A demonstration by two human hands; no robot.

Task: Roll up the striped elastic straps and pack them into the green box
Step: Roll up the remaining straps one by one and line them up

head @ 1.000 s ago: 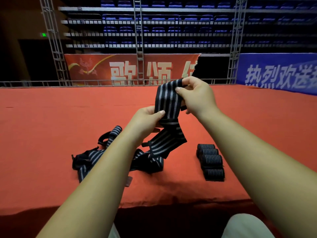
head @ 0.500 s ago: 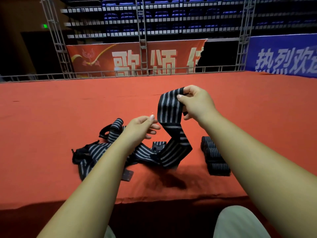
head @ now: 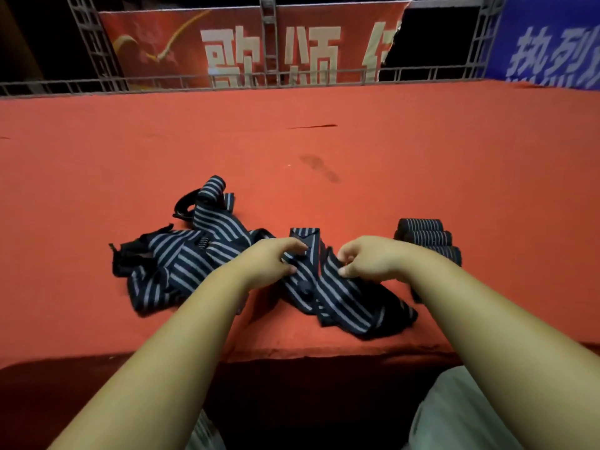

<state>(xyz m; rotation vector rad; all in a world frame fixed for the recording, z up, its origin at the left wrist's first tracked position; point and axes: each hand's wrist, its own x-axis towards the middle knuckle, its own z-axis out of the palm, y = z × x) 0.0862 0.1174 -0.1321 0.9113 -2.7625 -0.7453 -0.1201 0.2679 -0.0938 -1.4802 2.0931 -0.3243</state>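
A black strap with grey stripes (head: 337,297) lies crumpled on the red carpet near the front edge. My left hand (head: 271,263) pinches it near its flat end (head: 305,237), and my right hand (head: 370,259) pinches a fold of the same strap just to the right. A tangled heap of loose striped straps (head: 181,254) lies to the left of my hands. Several rolled-up straps (head: 425,237) lie in a row to the right, partly hidden behind my right forearm. No green box is in view.
The red carpeted platform (head: 324,141) stretches far back to a metal rail (head: 227,81), with banners behind it. Its front edge (head: 292,350) drops into shadow just below the strap. My knees show at the bottom.
Both hands came down from chest height to the carpet, and the strap that hung from my right hand now lies there. My left hand, empty half a second ago, now pinches it.
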